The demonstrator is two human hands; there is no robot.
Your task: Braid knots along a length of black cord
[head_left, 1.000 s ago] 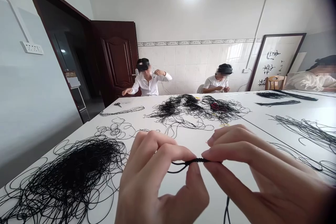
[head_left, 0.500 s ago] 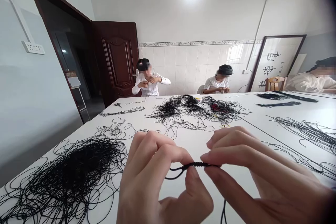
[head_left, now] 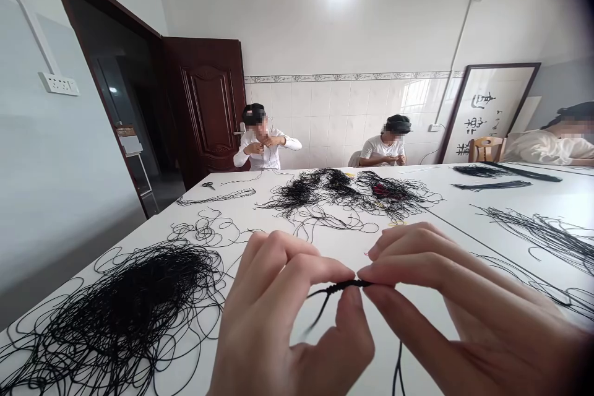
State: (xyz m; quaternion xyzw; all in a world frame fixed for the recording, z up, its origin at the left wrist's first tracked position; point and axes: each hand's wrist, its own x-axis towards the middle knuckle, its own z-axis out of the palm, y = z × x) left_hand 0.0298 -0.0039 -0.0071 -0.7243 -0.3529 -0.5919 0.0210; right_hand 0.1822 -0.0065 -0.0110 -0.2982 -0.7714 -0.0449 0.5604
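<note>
Both my hands pinch a short length of knotted black cord [head_left: 346,286] above the white table, and it spans the small gap between my fingertips. My left hand [head_left: 288,315] holds its left end between thumb and fingers, with a loose tail trailing down and to the left. My right hand [head_left: 455,303] grips the right end between thumb and forefinger. Below that hand, a thin black strand [head_left: 398,371] drops toward the table. A large tangled heap of black cord [head_left: 125,309] lies to the left of my left hand.
More black cord lies in tangles [head_left: 343,195] and in long bundles [head_left: 547,238] across the white table [head_left: 408,253]. Scissors [head_left: 208,185] and a braided cord [head_left: 216,199] lie at the far left. Several people [head_left: 262,139] sit working beyond the table.
The loose tail by my left hand now angles down instead of looping left. My hands have shifted slightly, and both still pinch the cord.
</note>
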